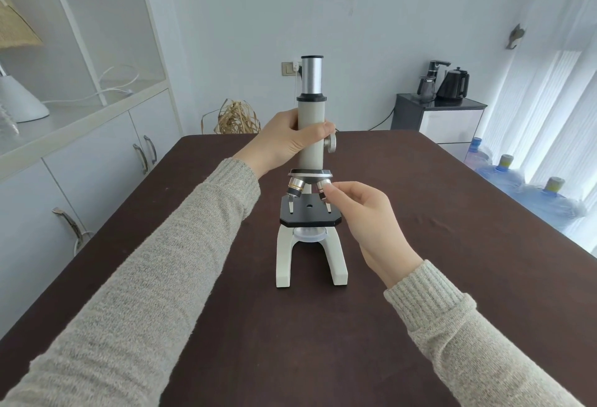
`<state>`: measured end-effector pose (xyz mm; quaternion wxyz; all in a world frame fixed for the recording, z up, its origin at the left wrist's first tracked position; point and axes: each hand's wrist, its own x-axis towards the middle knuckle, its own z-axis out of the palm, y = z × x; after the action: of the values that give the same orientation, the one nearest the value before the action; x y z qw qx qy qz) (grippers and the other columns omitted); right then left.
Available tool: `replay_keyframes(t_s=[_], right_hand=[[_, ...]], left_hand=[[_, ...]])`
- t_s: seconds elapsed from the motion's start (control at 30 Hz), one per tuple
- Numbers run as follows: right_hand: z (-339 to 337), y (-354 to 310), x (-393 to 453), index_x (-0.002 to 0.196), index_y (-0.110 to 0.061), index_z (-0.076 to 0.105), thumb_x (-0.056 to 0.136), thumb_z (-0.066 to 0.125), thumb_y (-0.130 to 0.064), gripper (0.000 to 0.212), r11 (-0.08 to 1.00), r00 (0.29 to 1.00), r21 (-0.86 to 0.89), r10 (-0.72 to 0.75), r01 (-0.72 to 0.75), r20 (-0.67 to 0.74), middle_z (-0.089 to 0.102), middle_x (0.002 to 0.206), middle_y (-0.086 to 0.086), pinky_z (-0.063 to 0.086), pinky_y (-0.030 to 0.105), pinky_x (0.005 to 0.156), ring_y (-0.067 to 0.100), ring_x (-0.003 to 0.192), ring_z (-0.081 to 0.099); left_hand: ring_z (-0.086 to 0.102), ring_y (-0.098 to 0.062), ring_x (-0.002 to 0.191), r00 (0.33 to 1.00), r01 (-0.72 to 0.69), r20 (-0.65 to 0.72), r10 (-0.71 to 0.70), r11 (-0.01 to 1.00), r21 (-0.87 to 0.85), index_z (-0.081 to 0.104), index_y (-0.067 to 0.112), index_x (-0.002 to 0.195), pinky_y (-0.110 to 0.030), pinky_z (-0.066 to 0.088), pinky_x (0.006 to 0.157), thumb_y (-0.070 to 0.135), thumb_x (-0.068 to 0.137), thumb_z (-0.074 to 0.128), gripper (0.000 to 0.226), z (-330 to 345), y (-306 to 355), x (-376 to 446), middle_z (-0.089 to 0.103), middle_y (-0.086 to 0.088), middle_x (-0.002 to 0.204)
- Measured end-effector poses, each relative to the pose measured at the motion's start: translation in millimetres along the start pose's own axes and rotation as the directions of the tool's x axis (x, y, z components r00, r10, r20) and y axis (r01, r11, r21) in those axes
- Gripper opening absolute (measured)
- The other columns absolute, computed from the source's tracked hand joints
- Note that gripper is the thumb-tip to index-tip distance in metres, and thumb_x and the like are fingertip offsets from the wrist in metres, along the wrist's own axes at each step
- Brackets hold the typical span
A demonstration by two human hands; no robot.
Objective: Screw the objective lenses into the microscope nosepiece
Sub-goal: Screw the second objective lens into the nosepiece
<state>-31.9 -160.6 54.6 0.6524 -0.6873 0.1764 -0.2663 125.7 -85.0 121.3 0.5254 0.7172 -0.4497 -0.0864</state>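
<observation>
A cream-coloured microscope (310,154) stands upright in the middle of the dark brown table (452,277). My left hand (290,141) is wrapped around its body tube, just above the nosepiece (310,174). One objective lens (295,188) hangs from the nosepiece on the left, over the black stage (310,214). A second objective lens (323,186) sits at the nosepiece's right side, and the thumb and fingertips of my right hand (365,212) pinch it, hiding its lower end.
White cabinets and shelves (97,148) run along the left. A small black-topped cabinet with kettles (442,109) stands at the back right, and blue water bottles (529,186) lie on the floor by the window.
</observation>
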Motion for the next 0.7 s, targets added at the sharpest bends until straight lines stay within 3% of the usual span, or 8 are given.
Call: replay_keyframes(t_s=[0.27, 0.33, 0.4, 0.5, 0.7], right_hand=[[1.3, 2.1, 6.2, 0.091, -0.008, 0.062, 0.095, 0.058, -0.016, 0.010, 0.998, 0.999, 0.064, 0.023, -0.022, -0.028, 0.076, 0.077, -0.001, 0.041, 0.025, 0.069, -0.002, 0.056, 0.059], [1.9, 1.1, 5.9, 0.094, -0.006, 0.061, 0.095, 0.058, -0.020, 0.015, 0.997, 0.999, 0.074, 0.028, -0.025, -0.034, 0.076, 0.078, 0.000, 0.042, 0.025, 0.069, -0.001, 0.057, 0.058], [2.2, -0.6, 4.3, 0.095, -0.005, 0.061, 0.090, 0.067, -0.027, 0.023, 0.997, 0.999, 0.070, 0.028, -0.025, -0.031, 0.077, 0.083, 0.003, 0.044, 0.022, 0.067, 0.003, 0.062, 0.060], [3.4, -2.7, 2.5, 0.095, -0.009, 0.061, 0.079, 0.079, -0.025, 0.029, 0.999, 0.999, 0.038, 0.028, -0.028, -0.016, 0.075, 0.088, 0.005, 0.045, 0.008, 0.057, -0.003, 0.063, 0.065], [3.6, -3.5, 3.8, 0.096, -0.008, 0.066, 0.080, 0.078, -0.025, 0.027, 0.999, 0.999, -0.008, 0.041, -0.041, -0.028, 0.074, 0.090, 0.006, 0.045, 0.008, 0.058, 0.001, 0.069, 0.063]], left_hand=[[0.068, -0.022, 0.107, 1.000, 0.001, -0.011, -0.001, 1.000, -0.003, 0.067, 0.021, 0.092, -0.042, 0.051, 0.100, 0.053, 0.072, 0.068, 0.038, 0.1, -0.4, 0.1, 0.074, -0.009, 0.108], [0.068, -0.024, 0.106, 1.000, -0.008, 0.002, 0.008, 1.000, -0.005, 0.067, 0.021, 0.089, -0.041, 0.051, 0.099, 0.050, 0.075, 0.068, 0.032, 0.2, 0.0, -0.4, 0.075, -0.010, 0.106], [0.068, -0.024, 0.108, 1.000, -0.001, -0.011, 0.001, 1.000, -0.002, 0.068, 0.019, 0.093, -0.044, 0.050, 0.100, 0.054, 0.072, 0.067, 0.040, -0.4, -1.3, 0.4, 0.074, -0.010, 0.108], [0.067, -0.024, 0.109, 1.000, 0.004, -0.016, -0.004, 1.000, 0.003, 0.068, 0.018, 0.096, -0.046, 0.049, 0.101, 0.057, 0.068, 0.067, 0.048, 0.0, 0.3, -0.5, 0.073, -0.010, 0.111], [0.068, -0.023, 0.107, 1.000, 0.004, -0.004, -0.004, 1.000, -0.002, 0.067, 0.022, 0.088, -0.042, 0.051, 0.100, 0.047, 0.078, 0.068, 0.026, -0.3, 0.7, -0.9, 0.075, -0.010, 0.107]])
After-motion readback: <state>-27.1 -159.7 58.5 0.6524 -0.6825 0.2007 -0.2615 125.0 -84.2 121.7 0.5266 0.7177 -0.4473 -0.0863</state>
